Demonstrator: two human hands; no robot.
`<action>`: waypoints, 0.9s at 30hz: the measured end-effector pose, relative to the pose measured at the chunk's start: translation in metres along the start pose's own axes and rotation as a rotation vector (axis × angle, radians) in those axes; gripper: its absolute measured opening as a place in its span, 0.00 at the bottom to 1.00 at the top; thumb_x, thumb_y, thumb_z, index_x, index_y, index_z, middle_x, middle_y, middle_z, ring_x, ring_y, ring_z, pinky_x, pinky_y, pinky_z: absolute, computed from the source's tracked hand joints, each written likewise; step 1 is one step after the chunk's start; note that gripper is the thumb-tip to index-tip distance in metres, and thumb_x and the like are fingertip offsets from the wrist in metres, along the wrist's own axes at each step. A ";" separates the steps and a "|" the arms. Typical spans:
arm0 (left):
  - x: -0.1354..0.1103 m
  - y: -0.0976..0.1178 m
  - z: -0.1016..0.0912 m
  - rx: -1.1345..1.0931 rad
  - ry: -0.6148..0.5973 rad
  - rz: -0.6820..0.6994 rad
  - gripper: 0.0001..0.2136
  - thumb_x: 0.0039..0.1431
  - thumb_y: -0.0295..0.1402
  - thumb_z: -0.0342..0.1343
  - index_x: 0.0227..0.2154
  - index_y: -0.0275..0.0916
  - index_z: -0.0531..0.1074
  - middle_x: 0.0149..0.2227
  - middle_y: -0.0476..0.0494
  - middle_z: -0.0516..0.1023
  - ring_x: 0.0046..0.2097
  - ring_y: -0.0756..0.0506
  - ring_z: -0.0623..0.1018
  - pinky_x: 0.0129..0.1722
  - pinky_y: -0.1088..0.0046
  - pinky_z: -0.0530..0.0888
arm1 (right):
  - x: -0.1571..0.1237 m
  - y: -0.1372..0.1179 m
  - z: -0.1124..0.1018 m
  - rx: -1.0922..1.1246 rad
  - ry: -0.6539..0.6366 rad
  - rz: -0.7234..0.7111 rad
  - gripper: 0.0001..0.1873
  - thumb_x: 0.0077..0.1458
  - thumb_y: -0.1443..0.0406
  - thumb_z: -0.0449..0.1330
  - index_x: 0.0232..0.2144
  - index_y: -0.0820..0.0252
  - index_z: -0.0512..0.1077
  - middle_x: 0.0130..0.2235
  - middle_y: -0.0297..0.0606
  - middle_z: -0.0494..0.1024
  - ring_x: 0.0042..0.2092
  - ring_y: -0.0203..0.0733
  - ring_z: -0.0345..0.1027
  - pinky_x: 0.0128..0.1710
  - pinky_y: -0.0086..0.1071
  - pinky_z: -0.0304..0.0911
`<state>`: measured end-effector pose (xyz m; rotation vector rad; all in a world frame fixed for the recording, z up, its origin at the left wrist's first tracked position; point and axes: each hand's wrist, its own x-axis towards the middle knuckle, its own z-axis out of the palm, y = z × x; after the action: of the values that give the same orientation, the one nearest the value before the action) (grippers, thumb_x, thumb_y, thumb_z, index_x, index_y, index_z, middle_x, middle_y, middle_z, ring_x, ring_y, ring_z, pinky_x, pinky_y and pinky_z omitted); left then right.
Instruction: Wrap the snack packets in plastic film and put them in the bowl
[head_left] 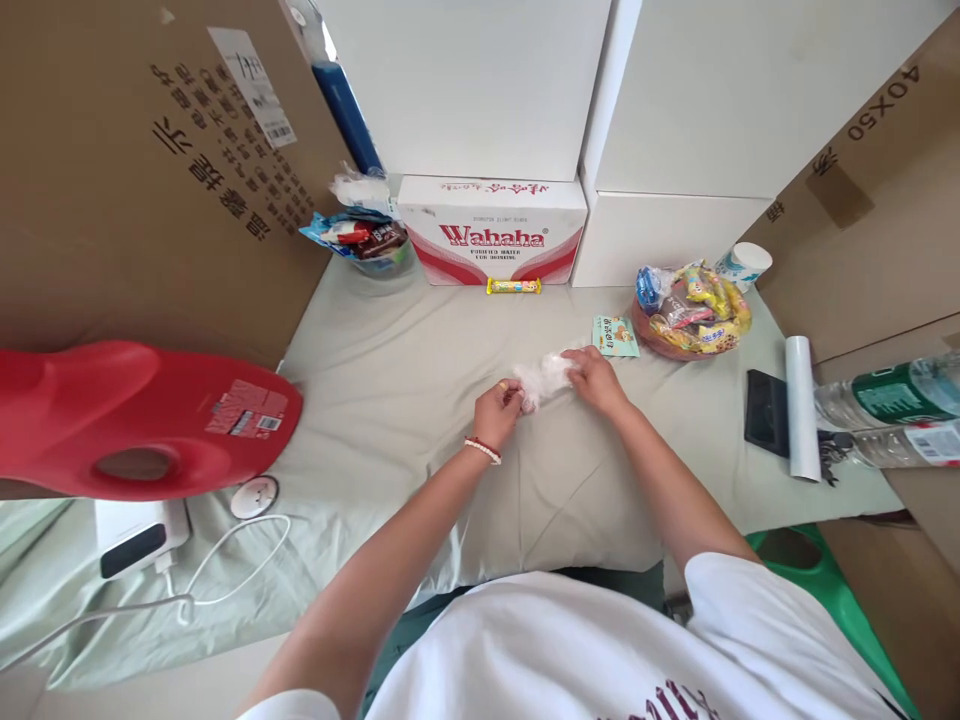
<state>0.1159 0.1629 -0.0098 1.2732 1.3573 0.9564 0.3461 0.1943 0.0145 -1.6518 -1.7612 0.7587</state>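
A crumpled piece of thin, whitish see-through plastic stretches between my two hands over the cloth-covered table. Its left end is pinched in the fingers of my left hand, which wears a ring and a beaded bracelet. My right hand grips the other end, with thumb and fingers closed on it. Just beyond the right hand lies a flat light-green packet. A small yellow wrapped snack bar rests farther back.
At the back stands a Wahaha water carton. A basket of wrapped snacks is at right, a clear tub of packets at left. A red jug, white device and cable flank the left; a white roll and bottles the right.
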 end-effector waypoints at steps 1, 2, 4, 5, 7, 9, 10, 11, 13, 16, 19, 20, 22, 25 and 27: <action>0.001 0.000 -0.001 -0.031 0.020 -0.021 0.08 0.58 0.37 0.57 0.37 0.39 0.77 0.28 0.48 0.80 0.28 0.47 0.78 0.30 0.72 0.74 | -0.004 -0.001 0.001 0.080 0.075 0.053 0.19 0.59 0.59 0.60 0.51 0.55 0.77 0.50 0.46 0.75 0.49 0.49 0.73 0.55 0.45 0.70; 0.001 0.000 -0.002 -0.058 0.034 -0.041 0.09 0.58 0.37 0.57 0.36 0.39 0.76 0.27 0.47 0.80 0.28 0.47 0.78 0.30 0.72 0.74 | -0.011 -0.002 0.002 0.184 0.132 0.114 0.20 0.60 0.56 0.59 0.51 0.54 0.76 0.49 0.44 0.76 0.46 0.47 0.73 0.50 0.42 0.72; -0.001 0.003 0.000 -0.097 0.037 -0.068 0.08 0.57 0.38 0.58 0.35 0.39 0.76 0.26 0.48 0.80 0.27 0.47 0.77 0.30 0.71 0.73 | -0.027 -0.011 0.003 0.434 0.133 0.224 0.24 0.62 0.48 0.57 0.54 0.52 0.73 0.48 0.43 0.77 0.42 0.45 0.73 0.41 0.37 0.74; -0.003 0.005 0.001 -0.110 0.027 -0.074 0.08 0.56 0.37 0.59 0.34 0.39 0.76 0.25 0.48 0.79 0.26 0.47 0.76 0.30 0.71 0.73 | -0.035 -0.018 0.005 0.548 0.078 0.257 0.27 0.61 0.45 0.57 0.55 0.51 0.72 0.49 0.42 0.78 0.41 0.44 0.74 0.37 0.36 0.73; -0.009 0.010 0.006 -0.133 -0.003 -0.069 0.06 0.51 0.35 0.62 0.31 0.40 0.76 0.25 0.49 0.79 0.28 0.46 0.76 0.33 0.71 0.73 | -0.048 -0.034 0.010 0.678 -0.057 0.265 0.32 0.56 0.42 0.62 0.57 0.50 0.72 0.52 0.42 0.78 0.42 0.44 0.74 0.35 0.34 0.72; -0.015 0.016 0.008 -0.160 -0.011 -0.058 0.06 0.48 0.33 0.63 0.30 0.40 0.76 0.27 0.49 0.79 0.31 0.46 0.76 0.35 0.71 0.72 | -0.054 -0.047 0.015 0.693 -0.129 0.249 0.34 0.50 0.44 0.70 0.54 0.50 0.74 0.50 0.40 0.78 0.41 0.43 0.74 0.34 0.32 0.71; -0.018 0.017 0.007 -0.178 -0.002 -0.057 0.06 0.48 0.34 0.63 0.30 0.40 0.76 0.28 0.50 0.78 0.32 0.47 0.76 0.36 0.72 0.72 | -0.054 -0.052 0.016 0.699 -0.131 0.256 0.32 0.47 0.45 0.72 0.51 0.52 0.76 0.47 0.39 0.79 0.39 0.41 0.73 0.33 0.31 0.69; -0.020 0.019 0.005 -0.198 0.014 -0.064 0.07 0.48 0.36 0.63 0.30 0.41 0.76 0.28 0.50 0.78 0.32 0.47 0.75 0.36 0.72 0.72 | -0.054 -0.054 0.016 0.724 -0.121 0.277 0.30 0.46 0.46 0.73 0.48 0.53 0.77 0.43 0.38 0.80 0.37 0.40 0.72 0.31 0.30 0.67; -0.022 0.019 -0.003 -0.249 0.060 -0.097 0.09 0.50 0.40 0.61 0.31 0.41 0.73 0.28 0.51 0.75 0.31 0.48 0.73 0.35 0.72 0.72 | -0.051 -0.052 0.013 0.817 -0.101 0.352 0.29 0.45 0.46 0.74 0.43 0.55 0.77 0.38 0.36 0.80 0.33 0.38 0.69 0.28 0.28 0.64; -0.025 0.019 -0.021 -0.341 0.107 -0.155 0.13 0.50 0.45 0.61 0.31 0.42 0.68 0.30 0.51 0.74 0.32 0.48 0.75 0.36 0.70 0.75 | -0.045 -0.043 0.002 0.875 -0.149 0.450 0.31 0.40 0.47 0.76 0.43 0.56 0.77 0.38 0.36 0.80 0.30 0.37 0.69 0.26 0.29 0.62; -0.033 0.019 -0.040 -0.421 0.125 -0.185 0.18 0.49 0.49 0.62 0.33 0.42 0.65 0.33 0.51 0.74 0.36 0.47 0.77 0.39 0.65 0.79 | -0.028 -0.036 -0.010 0.807 -0.161 0.416 0.31 0.40 0.47 0.76 0.43 0.56 0.77 0.39 0.37 0.81 0.32 0.38 0.71 0.28 0.29 0.63; -0.037 0.019 -0.047 -0.432 0.146 -0.189 0.19 0.49 0.50 0.63 0.33 0.43 0.64 0.33 0.51 0.75 0.36 0.47 0.78 0.38 0.66 0.79 | -0.018 -0.034 -0.015 0.772 -0.132 0.384 0.31 0.42 0.46 0.75 0.44 0.56 0.76 0.40 0.38 0.81 0.33 0.39 0.72 0.28 0.29 0.64; -0.049 0.019 -0.063 -0.415 0.209 -0.184 0.21 0.48 0.51 0.66 0.34 0.42 0.66 0.33 0.51 0.74 0.35 0.48 0.76 0.36 0.70 0.77 | 0.011 -0.030 -0.027 0.648 -0.031 0.313 0.33 0.47 0.44 0.71 0.49 0.55 0.73 0.44 0.40 0.80 0.37 0.41 0.74 0.31 0.30 0.67; -0.076 0.018 -0.094 -0.328 0.228 -0.131 0.20 0.51 0.51 0.67 0.34 0.41 0.71 0.29 0.52 0.74 0.31 0.50 0.73 0.33 0.74 0.74 | 0.070 -0.023 -0.047 0.240 0.194 0.260 0.36 0.52 0.48 0.69 0.57 0.59 0.68 0.49 0.49 0.78 0.46 0.49 0.75 0.40 0.37 0.71; -0.101 0.019 -0.115 -0.361 0.221 -0.143 0.19 0.51 0.49 0.69 0.36 0.41 0.73 0.29 0.52 0.75 0.31 0.50 0.73 0.34 0.73 0.74 | 0.110 -0.018 -0.057 -0.090 0.320 0.255 0.36 0.54 0.55 0.69 0.59 0.67 0.66 0.52 0.58 0.76 0.53 0.58 0.73 0.51 0.45 0.69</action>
<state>0.0014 0.0750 0.0448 0.8069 1.3470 1.2041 0.3729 0.3036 0.0700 -1.9614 -1.3963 0.4930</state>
